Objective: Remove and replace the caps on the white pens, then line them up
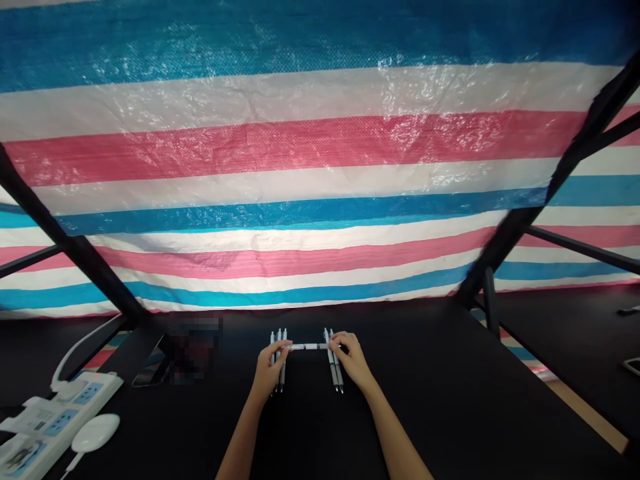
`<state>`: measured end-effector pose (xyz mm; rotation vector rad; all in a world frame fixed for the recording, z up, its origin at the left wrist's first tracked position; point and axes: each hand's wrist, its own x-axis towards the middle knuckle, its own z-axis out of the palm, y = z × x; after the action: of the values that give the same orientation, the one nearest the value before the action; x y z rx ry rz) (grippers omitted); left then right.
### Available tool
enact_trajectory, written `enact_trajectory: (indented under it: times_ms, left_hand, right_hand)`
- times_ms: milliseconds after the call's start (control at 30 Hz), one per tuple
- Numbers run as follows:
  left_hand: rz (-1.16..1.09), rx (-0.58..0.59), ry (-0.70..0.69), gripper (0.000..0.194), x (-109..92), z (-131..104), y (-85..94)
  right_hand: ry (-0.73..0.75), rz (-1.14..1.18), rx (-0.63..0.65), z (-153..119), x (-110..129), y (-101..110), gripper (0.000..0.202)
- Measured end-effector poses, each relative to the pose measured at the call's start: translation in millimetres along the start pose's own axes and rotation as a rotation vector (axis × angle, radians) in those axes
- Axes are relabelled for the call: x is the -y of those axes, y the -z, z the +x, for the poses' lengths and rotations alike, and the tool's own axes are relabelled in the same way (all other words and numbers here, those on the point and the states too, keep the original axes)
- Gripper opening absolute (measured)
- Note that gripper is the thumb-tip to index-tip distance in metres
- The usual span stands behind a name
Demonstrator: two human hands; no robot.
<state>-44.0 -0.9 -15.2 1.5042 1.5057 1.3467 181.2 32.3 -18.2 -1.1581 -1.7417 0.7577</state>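
A white and grey pen (309,347) lies crosswise between my two hands. Its left end is pinched by my left hand (267,370), whose fingers are closed over a group of several upright-pointing pens (283,373). The other end is in the closed fingertips of my right hand (353,363). Beside that hand, two more pens (334,370) lie next to each other on the black table (310,433), slightly slanted, their tips toward me.
At the left front are a white power strip (60,420) and a white oval device (96,432) with a cable. A dark phone (153,370) lies near a blurred patch. Striped sheeting (300,147) hangs behind, between black metal bars (525,207).
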Motion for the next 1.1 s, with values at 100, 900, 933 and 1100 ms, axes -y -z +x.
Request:
enact_trajectory:
  times_ms: [100,900,933,1100]
  left_hand:
    - [0.003,-0.002,0.005,0.032,0.8,0.1,0.1]
    - [-0.047,-0.025,0.018,0.036,3.6,0.0,0.4]
    - [-0.05,-0.032,0.02,0.036,3.6,0.0,0.5]
    - [-0.06,-0.03,0.018,0.036,2.6,0.2,0.7]
  right_hand:
    - [-0.029,-0.027,0.015,-0.1,1.5,-0.3,0.041]
    - [-0.035,-0.012,0.013,-0.6,0.7,-0.9,0.031]
    - [-0.031,-0.004,0.01,-0.7,0.0,-0.6,0.026]
    - [-0.024,-0.023,0.029,-0.4,-0.8,-0.8,0.037]
